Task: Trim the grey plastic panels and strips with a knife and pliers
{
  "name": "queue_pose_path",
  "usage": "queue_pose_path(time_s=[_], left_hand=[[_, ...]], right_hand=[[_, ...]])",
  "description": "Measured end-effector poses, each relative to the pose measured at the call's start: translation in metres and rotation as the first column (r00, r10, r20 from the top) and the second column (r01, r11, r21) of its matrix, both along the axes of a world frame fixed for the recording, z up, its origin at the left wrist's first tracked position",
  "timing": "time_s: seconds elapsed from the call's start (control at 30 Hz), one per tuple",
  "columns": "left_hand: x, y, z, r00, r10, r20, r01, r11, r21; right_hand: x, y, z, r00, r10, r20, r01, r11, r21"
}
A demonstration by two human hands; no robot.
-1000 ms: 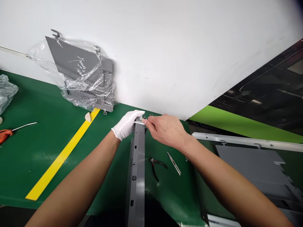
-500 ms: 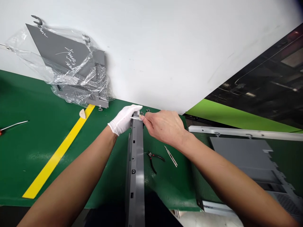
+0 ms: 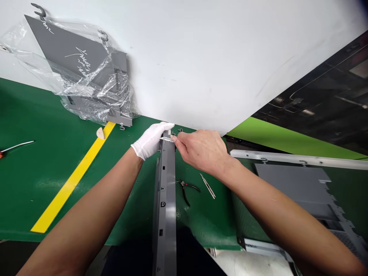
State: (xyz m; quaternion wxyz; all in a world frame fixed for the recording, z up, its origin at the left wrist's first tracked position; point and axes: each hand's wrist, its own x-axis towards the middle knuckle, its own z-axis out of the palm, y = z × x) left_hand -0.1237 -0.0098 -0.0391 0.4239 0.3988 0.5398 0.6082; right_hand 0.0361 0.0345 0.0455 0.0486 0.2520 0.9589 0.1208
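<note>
A long grey plastic panel [image 3: 168,191] stands on edge, running from my body to the far side of the bench. My left hand [image 3: 151,141], in a white glove, is closed round its far end. My bare right hand [image 3: 202,150] pinches a small knife whose thin, bright blade [image 3: 166,138] lies across the top of that end; the handle is hidden in my fingers. Black-handled cutting pliers [image 3: 186,189] and metal tweezers [image 3: 207,186] rest on the green mat right of the panel.
At back left, a similar grey part [image 3: 77,57] in clear plastic film leans on the white wall. Near it are a yellow strip [image 3: 74,178] and a pale wedge-shaped piece [image 3: 100,133]. A screwdriver [image 3: 18,147] lies far left. Another grey panel [image 3: 290,184] lies on a conveyor at right.
The view has tilted slightly, so the bench sits a little higher in the picture. Both hands keep their grip at the panel's far end, with the blade in nearly the same place.
</note>
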Motion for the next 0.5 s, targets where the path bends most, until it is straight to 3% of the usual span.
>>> queue_pose_path(time_s=[0.3, 0.5], left_hand=[[-0.005, 0.006, -0.013, 0.995, -0.013, -0.097, 0.021, 0.996, 0.081], [-0.005, 0.006, -0.014, 0.996, -0.018, -0.086, 0.023, 0.998, 0.062]], right_hand=[[0.002, 0.0, -0.001, 0.999, 0.018, -0.028, -0.018, 1.0, 0.021], [0.002, -0.002, 0.0, 1.0, -0.003, 0.01, 0.003, 1.0, 0.011]])
